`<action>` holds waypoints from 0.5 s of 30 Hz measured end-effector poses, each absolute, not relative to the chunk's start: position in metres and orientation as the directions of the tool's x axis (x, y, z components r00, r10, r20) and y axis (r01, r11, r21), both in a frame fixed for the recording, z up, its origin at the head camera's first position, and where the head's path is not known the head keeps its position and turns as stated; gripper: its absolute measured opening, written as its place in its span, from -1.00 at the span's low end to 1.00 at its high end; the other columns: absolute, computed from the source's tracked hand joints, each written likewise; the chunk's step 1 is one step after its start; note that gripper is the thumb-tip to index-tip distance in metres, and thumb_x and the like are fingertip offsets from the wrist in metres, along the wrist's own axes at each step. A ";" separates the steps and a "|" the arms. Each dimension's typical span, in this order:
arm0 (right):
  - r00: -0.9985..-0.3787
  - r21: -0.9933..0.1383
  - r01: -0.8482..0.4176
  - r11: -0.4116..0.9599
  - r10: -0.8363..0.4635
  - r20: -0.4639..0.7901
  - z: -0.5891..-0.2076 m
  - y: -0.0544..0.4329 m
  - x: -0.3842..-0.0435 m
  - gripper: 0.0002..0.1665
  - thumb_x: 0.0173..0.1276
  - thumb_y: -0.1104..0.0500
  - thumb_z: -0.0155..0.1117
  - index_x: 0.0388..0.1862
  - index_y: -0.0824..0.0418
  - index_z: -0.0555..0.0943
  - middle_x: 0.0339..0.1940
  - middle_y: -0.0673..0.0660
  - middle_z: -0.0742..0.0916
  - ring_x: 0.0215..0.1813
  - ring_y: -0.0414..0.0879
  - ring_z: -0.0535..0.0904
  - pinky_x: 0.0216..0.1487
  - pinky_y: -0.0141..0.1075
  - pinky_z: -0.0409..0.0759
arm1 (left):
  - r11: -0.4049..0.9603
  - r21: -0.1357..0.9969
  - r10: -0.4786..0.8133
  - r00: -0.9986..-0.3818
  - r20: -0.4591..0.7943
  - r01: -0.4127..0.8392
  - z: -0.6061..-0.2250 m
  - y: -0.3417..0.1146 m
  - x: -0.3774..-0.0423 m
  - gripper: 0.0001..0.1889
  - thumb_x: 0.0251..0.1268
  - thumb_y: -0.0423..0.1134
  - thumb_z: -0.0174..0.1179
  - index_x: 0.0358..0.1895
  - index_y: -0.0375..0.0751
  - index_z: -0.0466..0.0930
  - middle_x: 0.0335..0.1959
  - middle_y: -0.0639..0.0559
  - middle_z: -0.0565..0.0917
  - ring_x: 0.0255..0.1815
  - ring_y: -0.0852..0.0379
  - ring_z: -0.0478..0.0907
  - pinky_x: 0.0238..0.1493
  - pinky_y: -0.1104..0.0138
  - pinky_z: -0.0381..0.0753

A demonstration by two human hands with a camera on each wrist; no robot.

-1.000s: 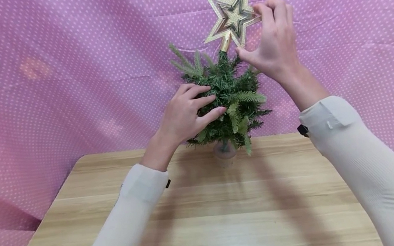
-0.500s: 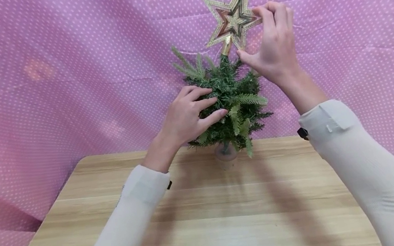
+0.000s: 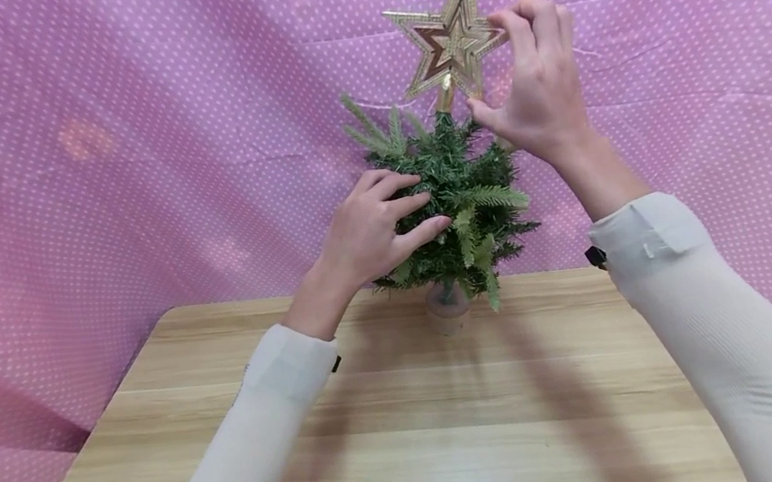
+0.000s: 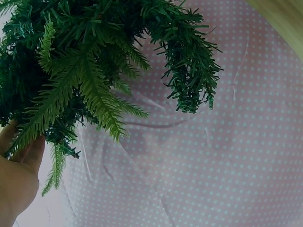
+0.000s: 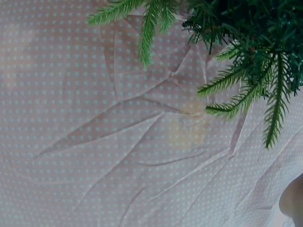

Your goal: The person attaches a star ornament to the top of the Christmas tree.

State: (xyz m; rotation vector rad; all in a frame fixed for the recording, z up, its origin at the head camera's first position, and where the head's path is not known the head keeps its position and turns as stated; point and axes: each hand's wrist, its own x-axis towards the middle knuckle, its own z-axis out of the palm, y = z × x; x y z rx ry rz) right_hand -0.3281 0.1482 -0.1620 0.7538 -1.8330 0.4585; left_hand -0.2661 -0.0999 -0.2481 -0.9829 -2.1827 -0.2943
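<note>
A small artificial Christmas tree (image 3: 487, 169) stands upright on the table, its pale pot-like base (image 3: 450, 314) partly under the branches. At its top a gold, glittery star topper (image 3: 456, 40) sits with its gold sleeve over the tip. My right hand (image 3: 544, 79) grips the star by its right side, fingers at the right point and thumb at the lower one. On the tree's left side my left hand (image 3: 369, 223) holds the foliage, thumb towards the front. In the left wrist view, branches (image 4: 90, 80) cover part of that hand's fingers (image 4: 33, 153).
The light wood-grain table (image 3: 401, 453) reaches back to a pink dotted cloth (image 3: 196, 152), which hangs behind and at the left. Light-coloured sleeves (image 3: 700, 312) cover both forearms, and each wrist carries a small dark device (image 3: 596, 257).
The star has turned on the tip: its top point and left point have shifted left, and it shows narrower. Both hands keep their hold, with only a slight shift in the view.
</note>
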 end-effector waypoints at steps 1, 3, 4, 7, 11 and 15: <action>-0.239 0.053 -0.686 0.725 -0.294 0.925 -0.161 0.148 -0.328 -0.09 -0.01 0.21 0.63 0.29 0.50 0.43 0.16 0.41 0.46 0.22 0.22 0.29 0.37 -0.12 0.28 | 0.684 -0.082 0.563 -0.453 0.691 0.725 -0.248 -0.100 -0.266 -0.52 0.36 0.18 0.27 0.04 -0.16 0.79 0.17 -0.11 0.68 0.21 -0.09 0.51 0.34 0.15 0.44; -0.222 0.087 -0.688 0.720 -0.323 0.920 -0.160 0.149 -0.328 -0.08 0.00 0.21 0.62 0.31 0.50 0.42 0.17 0.43 0.46 0.24 0.24 0.28 0.41 -0.11 0.26 | 0.685 -0.085 0.564 -0.452 0.692 0.724 -0.248 -0.100 -0.266 -0.52 0.36 0.17 0.28 0.04 -0.15 0.79 0.17 -0.11 0.68 0.21 -0.09 0.51 0.34 0.15 0.44; -0.220 0.092 -0.691 0.717 -0.330 0.918 -0.159 0.149 -0.329 -0.08 0.00 0.22 0.62 0.31 0.49 0.42 0.18 0.42 0.45 0.26 0.23 0.28 0.43 -0.11 0.25 | 0.685 -0.086 0.564 -0.452 0.691 0.723 -0.248 -0.100 -0.266 -0.52 0.36 0.17 0.28 0.04 -0.15 0.79 0.17 -0.11 0.68 0.21 -0.09 0.51 0.34 0.15 0.45; -0.223 0.111 -0.695 0.710 -0.360 0.906 -0.156 0.149 -0.329 -0.08 -0.01 0.23 0.61 0.32 0.49 0.40 0.20 0.43 0.44 0.27 0.25 0.27 0.45 -0.09 0.24 | 0.688 -0.087 0.565 -0.456 0.688 0.721 -0.248 -0.100 -0.265 -0.52 0.36 0.17 0.28 0.04 -0.15 0.79 0.18 -0.11 0.68 0.22 -0.09 0.51 0.34 0.15 0.45; -0.291 0.093 -0.689 0.719 -0.392 0.872 -0.149 0.150 -0.329 -0.05 -0.02 0.22 0.61 0.33 0.49 0.40 0.22 0.40 0.44 0.26 0.25 0.28 0.42 -0.06 0.26 | 0.694 -0.079 0.564 -0.473 0.678 0.715 -0.248 -0.100 -0.264 -0.52 0.37 0.18 0.26 0.06 -0.14 0.78 0.19 -0.10 0.67 0.24 -0.08 0.50 0.34 0.14 0.45; -0.389 0.062 -0.658 0.750 -0.410 0.825 -0.141 0.150 -0.326 -0.02 -0.01 0.20 0.62 0.36 0.46 0.38 0.27 0.37 0.42 0.31 0.22 0.27 0.43 -0.09 0.27 | 0.699 -0.072 0.561 -0.482 0.673 0.712 -0.248 -0.099 -0.264 -0.51 0.38 0.19 0.26 0.07 -0.13 0.78 0.20 -0.10 0.66 0.25 -0.08 0.49 0.36 0.14 0.44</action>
